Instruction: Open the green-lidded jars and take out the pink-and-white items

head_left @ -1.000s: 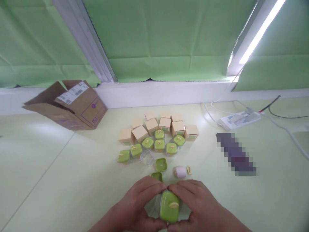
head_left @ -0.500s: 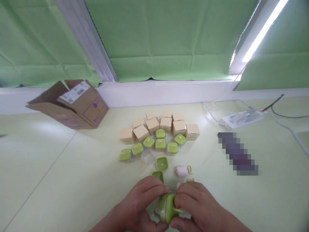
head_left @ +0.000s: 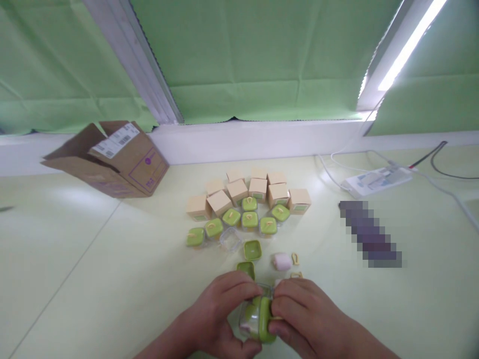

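Low in the picture, both hands hold one small clear container with a green lid [head_left: 259,319], turned on its side. My left hand [head_left: 219,319] wraps the clear body. My right hand [head_left: 303,319] pinches the green lid and its yellow tab. Just beyond the hands lie two loose green lids [head_left: 252,249] [head_left: 246,268], an empty clear container [head_left: 230,239], a pink-white roll [head_left: 282,261] and small yellow clips [head_left: 295,258]. Farther back stand several closed green-lidded containers [head_left: 249,219] and several beige cardboard cubes [head_left: 239,189].
A tipped cardboard box [head_left: 112,162] lies at the back left. A white power strip [head_left: 376,180] with cables sits at the right, near a blurred dark object [head_left: 370,239]. Green sheets hang over the wall behind the pale table [head_left: 93,279].
The container has been turned in my hands: its green lid faced up a second ago and now faces right, with my right fingers pinching the lid's edge.
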`<action>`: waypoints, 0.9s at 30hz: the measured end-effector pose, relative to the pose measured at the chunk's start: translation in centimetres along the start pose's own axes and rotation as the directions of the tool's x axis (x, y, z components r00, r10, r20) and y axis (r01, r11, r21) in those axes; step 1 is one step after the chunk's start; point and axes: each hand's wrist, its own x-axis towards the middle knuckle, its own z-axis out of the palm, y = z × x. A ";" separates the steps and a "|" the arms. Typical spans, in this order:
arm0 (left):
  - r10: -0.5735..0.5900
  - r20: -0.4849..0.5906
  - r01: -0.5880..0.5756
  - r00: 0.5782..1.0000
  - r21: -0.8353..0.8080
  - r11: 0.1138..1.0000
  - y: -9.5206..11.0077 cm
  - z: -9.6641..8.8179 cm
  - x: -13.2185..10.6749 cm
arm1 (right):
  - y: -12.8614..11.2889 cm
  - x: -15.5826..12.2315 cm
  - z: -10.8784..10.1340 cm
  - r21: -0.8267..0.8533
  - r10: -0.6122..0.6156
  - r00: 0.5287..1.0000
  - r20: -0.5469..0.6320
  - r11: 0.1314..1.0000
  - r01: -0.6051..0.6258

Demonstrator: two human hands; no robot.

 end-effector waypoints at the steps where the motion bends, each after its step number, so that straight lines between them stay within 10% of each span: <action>1: 0.010 -0.007 -0.010 1.000 0.000 1.000 -0.1 0.0 0.0 | 0.0 0.0 0.0 0.000 -0.004 1.000 -0.001 1.000 0.004; 27: 0.027 -0.042 -0.028 0.999 -0.030 0.999 0.3 -0.1 0.6 | 0.3 -0.5 0.3 0.162 0.058 0.994 0.090 0.984 -0.072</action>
